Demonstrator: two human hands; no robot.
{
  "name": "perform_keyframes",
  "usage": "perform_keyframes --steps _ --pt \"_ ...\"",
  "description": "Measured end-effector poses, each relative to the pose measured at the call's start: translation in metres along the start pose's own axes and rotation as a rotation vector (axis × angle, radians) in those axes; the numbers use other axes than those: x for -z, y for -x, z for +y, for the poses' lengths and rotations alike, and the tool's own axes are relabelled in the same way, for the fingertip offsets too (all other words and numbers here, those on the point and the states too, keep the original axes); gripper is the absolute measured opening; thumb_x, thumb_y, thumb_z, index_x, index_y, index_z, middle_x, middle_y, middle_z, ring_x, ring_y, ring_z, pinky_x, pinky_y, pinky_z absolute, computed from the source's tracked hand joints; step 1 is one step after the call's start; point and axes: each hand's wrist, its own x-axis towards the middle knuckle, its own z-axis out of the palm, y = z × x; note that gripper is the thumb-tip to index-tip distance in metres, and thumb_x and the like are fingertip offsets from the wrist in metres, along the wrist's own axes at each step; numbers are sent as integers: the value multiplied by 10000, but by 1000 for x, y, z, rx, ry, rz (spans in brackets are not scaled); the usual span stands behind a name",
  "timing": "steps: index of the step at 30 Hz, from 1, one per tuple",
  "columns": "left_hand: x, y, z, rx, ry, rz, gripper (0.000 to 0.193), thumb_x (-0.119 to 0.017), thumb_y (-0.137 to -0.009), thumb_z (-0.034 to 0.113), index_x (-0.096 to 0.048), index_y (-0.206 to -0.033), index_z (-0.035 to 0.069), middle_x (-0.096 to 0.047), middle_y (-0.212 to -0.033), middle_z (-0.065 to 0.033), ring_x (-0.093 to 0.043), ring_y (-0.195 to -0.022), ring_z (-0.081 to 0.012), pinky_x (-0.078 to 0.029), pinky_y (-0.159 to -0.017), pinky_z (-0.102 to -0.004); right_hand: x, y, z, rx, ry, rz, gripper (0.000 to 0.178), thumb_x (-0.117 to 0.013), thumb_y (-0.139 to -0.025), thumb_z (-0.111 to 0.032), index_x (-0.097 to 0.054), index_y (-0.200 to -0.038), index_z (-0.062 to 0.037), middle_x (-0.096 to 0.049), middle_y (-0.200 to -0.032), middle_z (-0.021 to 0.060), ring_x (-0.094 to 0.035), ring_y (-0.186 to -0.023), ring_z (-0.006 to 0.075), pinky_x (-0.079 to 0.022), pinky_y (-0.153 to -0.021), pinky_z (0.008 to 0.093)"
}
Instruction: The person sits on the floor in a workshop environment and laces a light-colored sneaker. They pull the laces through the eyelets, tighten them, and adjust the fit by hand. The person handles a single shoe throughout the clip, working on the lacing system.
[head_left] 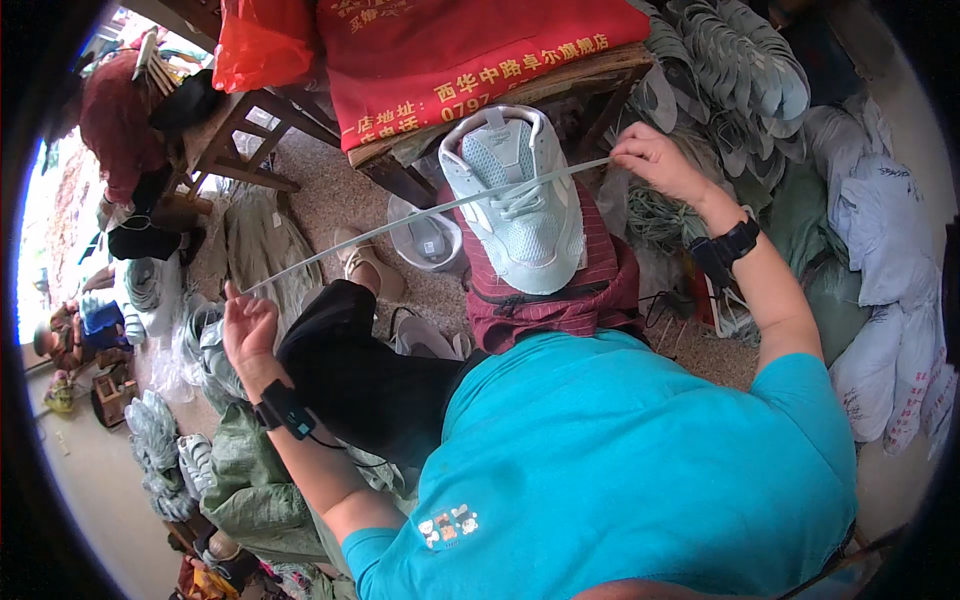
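A pale mint sneaker (530, 240) rests on a dark red striped cloth (610, 270) over my lap, its toe toward me. Its pale shoelace (400, 223) is drawn out taut to both sides across the tongue. At the far left, my left hand (250, 330) pinches one end of the lace, the index finger raised. My right hand (655, 165) grips the other end, up and right of the sneaker. The lower eyelets show some lace crossed through them. Each wrist wears a black band.
A wooden bench (500, 90) with a red cloth bag (480, 50) stands just beyond the sneaker. Bundles of shoe uppers (740, 70) hang at the far right, above white sacks (890, 240). Another white shoe (425, 235) lies on the floor. A wooden stool (240, 130) stands at the left.
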Motion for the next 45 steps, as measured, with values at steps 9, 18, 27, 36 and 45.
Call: perform_keyframes --steps 9,18,27,36,45 --pt "0 -7 26 -320 10 157 378 -481 -955 374 -696 -1047 78 -641 -997 -74 -530 -757 -171 -421 -670 -320 9 41 160 -648 -1435 408 190 -505 -942 -52 -572 -1072 69 -645 -1062 205 -652 -963 316 -559 -816 405" --pt "-120 39 -137 -577 -1119 -98 330 -499 -964 177 -565 -1256 38 -686 -971 -55 -413 -636 -28 -350 -589 -171 34 44 173 -897 -1147 869 252 -513 -926 -68 -568 -1154 25 -629 -943 76 -372 -540 44 -265 -424 194" --pt "-167 58 -278 -50 -1088 -498 223 -549 -985 188 -612 -1102 9 -690 -957 -63 -509 -668 -47 -411 -619 -172 -25 -17 -93 -268 -951 33 153 -609 -930 -200 -624 -984 -57 -655 -853 9 -559 -682 43 -417 -593 168" --pt "-159 60 -292 -52 -1167 -503 193 -604 -956 186 -655 -945 0 -626 -813 24 -529 -734 -42 -408 -652 -191 -24 -29 -93 -212 -743 -111 82 -590 -854 -99 -585 -793 -45 -554 -751 -33 -499 -740 46 -413 -653 233" --pt "-165 50 -293 -202 -1361 -519 168 -629 -908 169 -644 -869 7 -597 -788 16 -508 -703 -57 -403 -624 -219 -7 -41 -124 175 24 148 69 -580 -772 -92 -530 -762 -45 -533 -694 100 -549 -657 248 -436 -581 364"
